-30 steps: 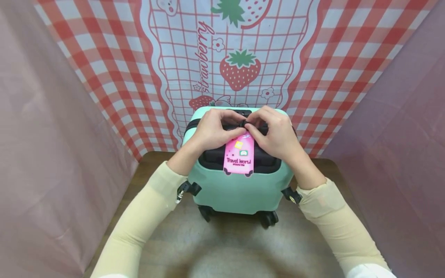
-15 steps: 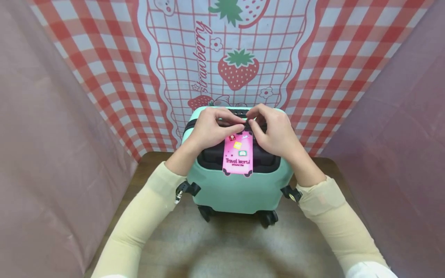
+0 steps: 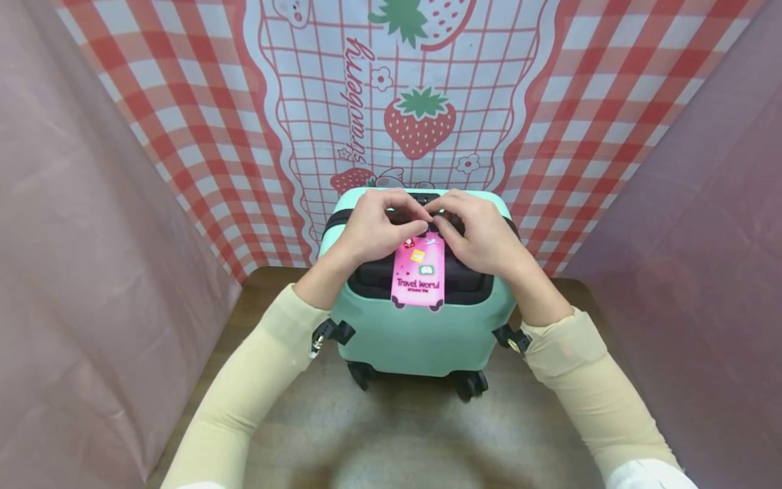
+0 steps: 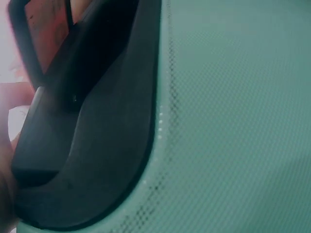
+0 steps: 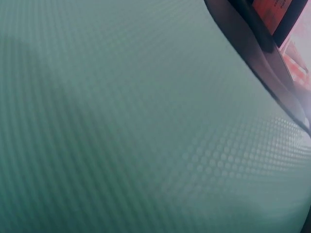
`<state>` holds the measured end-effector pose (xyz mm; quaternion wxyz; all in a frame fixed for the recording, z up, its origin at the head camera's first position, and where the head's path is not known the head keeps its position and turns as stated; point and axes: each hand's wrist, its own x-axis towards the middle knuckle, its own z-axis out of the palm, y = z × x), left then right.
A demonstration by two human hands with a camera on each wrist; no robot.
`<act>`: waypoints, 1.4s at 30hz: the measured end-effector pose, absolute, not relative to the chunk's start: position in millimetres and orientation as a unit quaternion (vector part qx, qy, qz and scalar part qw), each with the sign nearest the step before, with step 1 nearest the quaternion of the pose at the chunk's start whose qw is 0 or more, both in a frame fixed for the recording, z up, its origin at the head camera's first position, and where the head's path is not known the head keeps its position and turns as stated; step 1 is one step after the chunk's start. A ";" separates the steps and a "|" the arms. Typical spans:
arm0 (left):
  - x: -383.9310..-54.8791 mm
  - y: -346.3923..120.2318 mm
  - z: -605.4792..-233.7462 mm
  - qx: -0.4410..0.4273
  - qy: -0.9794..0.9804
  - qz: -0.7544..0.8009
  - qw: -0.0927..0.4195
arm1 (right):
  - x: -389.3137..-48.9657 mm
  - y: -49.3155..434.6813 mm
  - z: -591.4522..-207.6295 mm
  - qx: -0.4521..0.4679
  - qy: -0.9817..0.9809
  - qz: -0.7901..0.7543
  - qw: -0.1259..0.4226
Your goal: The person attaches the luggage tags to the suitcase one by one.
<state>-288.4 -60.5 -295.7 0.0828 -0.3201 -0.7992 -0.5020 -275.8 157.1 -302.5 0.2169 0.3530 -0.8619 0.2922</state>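
Observation:
A mint-green suitcase (image 3: pixel 415 339) stands upright with a black recessed panel on its facing side. Over that panel hangs a pink luggage tag (image 3: pixel 418 277), shaped like a little suitcase and printed "Travel World". At the tag's top end, a short black strap (image 3: pixel 432 228) shows between the fingertips. My left hand (image 3: pixel 374 227) pinches there with thumb and forefinger. From the other side, the thumb and forefinger of my right hand (image 3: pixel 484 231) meet at the same spot. The fingers mostly cover the strap. Both wrist views mainly show the suitcase shell (image 4: pixel 233 116).
The suitcase's black wheels (image 3: pixel 470 385) rest on a brown wooden surface (image 3: pixel 379 448). Behind it hangs a red checked cloth (image 3: pixel 421 122) with strawberries. Pinkish drapes (image 3: pixel 91 272) close in both sides. A combination lock (image 3: pixel 423 199) sits on the suitcase's top.
My right thumb and forefinger spread slightly apart half a second ago and have come back together at the strap. My left hand, the tag and the suitcase have hardly moved.

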 end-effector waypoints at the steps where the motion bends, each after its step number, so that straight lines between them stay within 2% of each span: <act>1: -288.2 -60.0 -295.6 -0.319 -0.800 -0.501 0.081 | -276.1 157.1 -302.8 0.352 -0.860 0.294 0.225; 5: -288.1 -59.4 -296.0 -0.319 -0.805 -0.494 0.076 | -276.5 156.5 -302.8 0.337 -0.855 0.309 0.244; 10: -287.9 -60.8 -296.3 -0.333 -0.811 -0.474 0.083 | -276.7 155.6 -301.3 0.299 -0.861 0.342 0.229; 20: -289.0 -59.2 -301.8 -0.373 -0.807 -0.441 0.128 | -276.4 160.2 -299.4 0.267 -0.859 0.375 0.221; 29: -291.0 -63.8 -303.4 -0.365 -0.802 -0.451 0.143 | -277.1 148.4 -285.3 0.205 -0.871 0.422 0.144; 42: -289.7 -62.5 -303.8 -0.363 -0.805 -0.442 0.160 | -277.2 148.9 -287.5 0.169 -0.858 0.474 0.109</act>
